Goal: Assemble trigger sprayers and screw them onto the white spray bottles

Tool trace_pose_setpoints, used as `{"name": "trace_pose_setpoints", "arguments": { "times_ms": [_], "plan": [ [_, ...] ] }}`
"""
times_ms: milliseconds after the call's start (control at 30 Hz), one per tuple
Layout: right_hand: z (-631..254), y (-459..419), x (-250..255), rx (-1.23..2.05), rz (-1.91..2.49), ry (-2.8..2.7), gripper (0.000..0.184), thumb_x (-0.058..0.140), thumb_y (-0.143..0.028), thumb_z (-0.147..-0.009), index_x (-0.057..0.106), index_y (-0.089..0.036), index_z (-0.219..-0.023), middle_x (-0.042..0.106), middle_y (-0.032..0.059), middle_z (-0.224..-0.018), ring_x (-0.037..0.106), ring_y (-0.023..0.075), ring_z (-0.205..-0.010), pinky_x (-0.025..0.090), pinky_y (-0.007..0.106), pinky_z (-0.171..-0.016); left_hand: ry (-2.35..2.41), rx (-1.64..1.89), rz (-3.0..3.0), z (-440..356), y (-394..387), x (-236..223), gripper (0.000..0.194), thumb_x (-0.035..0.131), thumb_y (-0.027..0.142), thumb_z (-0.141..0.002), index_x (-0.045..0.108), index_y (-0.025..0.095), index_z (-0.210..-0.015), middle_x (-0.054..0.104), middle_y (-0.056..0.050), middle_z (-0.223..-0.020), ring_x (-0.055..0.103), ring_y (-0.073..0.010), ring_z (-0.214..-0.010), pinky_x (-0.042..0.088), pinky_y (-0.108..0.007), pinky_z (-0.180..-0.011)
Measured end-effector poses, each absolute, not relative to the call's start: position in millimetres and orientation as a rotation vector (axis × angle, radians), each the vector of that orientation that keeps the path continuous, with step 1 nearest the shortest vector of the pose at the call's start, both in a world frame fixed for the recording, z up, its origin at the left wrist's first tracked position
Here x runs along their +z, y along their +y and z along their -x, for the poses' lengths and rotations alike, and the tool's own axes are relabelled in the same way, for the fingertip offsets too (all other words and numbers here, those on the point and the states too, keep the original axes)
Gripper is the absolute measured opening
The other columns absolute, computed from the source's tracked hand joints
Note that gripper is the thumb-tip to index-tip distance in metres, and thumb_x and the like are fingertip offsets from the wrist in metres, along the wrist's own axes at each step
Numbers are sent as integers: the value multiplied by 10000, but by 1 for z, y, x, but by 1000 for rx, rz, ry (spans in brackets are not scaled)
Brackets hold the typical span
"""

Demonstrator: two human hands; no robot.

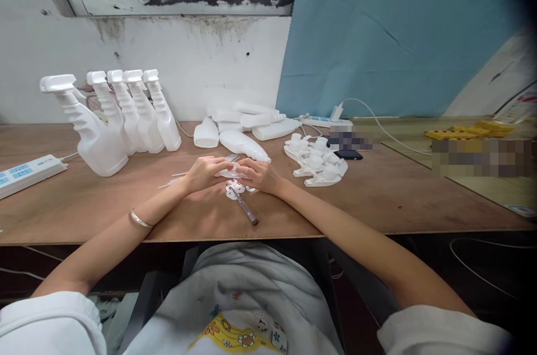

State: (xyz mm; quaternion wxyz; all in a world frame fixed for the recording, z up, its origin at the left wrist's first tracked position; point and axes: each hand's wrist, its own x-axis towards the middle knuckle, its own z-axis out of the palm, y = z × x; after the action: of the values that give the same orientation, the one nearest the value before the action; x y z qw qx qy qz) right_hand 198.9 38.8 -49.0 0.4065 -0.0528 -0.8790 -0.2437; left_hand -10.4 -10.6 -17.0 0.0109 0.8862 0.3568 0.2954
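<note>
My left hand [206, 173] and my right hand [263, 176] meet over the middle of the table, both with fingers closed around a small white plastic part [230, 171], which looks like a spray trigger head; the fingers hide much of it. Just below them lie several flat white washers [235, 188]. A screwdriver [247, 212] with a see-through handle points toward the washers. Thin white tubes [168, 183] stick out beside my left hand. Behind my right hand a white bottle [243, 142] lies on its side, its neck toward the hand.
Several assembled spray bottles [100, 142] stand at the left, near a power strip [31, 172]. More white bottles [229, 116] lie by the wall. A heap of white trigger heads [316, 162] sits right of my hands, beside a dark phone [348, 155]. The table's front edge [377, 232] runs before me.
</note>
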Motion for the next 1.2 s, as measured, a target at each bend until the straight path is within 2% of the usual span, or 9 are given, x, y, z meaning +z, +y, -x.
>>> {"name": "trace_pose_setpoints", "arguments": {
  "times_ms": [367, 800, 1067, 1200],
  "plan": [
    [-197, 34, -46, -555, 153, -2201, 184, 481, -291, -846, 548, -174, -971, 656, 47, -882, 620, 105, -703, 478, 198, -575, 1105, 907, -2851, 15, -8, -21, 344, 515, 519, -769, 643, 213, -859, 652, -63, -804, 552, -151, -640, 364, -248, -637],
    [-198, 32, -44, -565, 172, -2228, 186, 466, -278, -855, 556, -169, -976, 658, 49, -870, 614, 110, -696, 478, 200, -598, 1024, 933, -3336, 15, -9, -21, 343, 421, 470, -851, 606, 186, -898, 640, -31, -733, 536, -102, -568, 347, -212, -564],
    [-198, 32, -43, -659, 191, -2246, 159, 449, -270, -860, 556, -185, -942, 651, 43, -871, 603, 112, -662, 471, 213, -583, 1034, 1008, -3501, 15, -9, -24, 275, 437, 423, -863, 595, 198, -862, 666, -23, -762, 582, -103, -613, 364, -216, -586],
    [-198, 34, -43, -630, 184, -2182, 173, 455, -257, -860, 528, -191, -1002, 645, 45, -884, 618, 121, -744, 489, 225, -635, 1116, 1198, -3333, 12, -10, -24, 274, 487, 434, -834, 573, 183, -903, 680, -37, -844, 621, -133, -714, 398, -223, -621]
  ]
}}
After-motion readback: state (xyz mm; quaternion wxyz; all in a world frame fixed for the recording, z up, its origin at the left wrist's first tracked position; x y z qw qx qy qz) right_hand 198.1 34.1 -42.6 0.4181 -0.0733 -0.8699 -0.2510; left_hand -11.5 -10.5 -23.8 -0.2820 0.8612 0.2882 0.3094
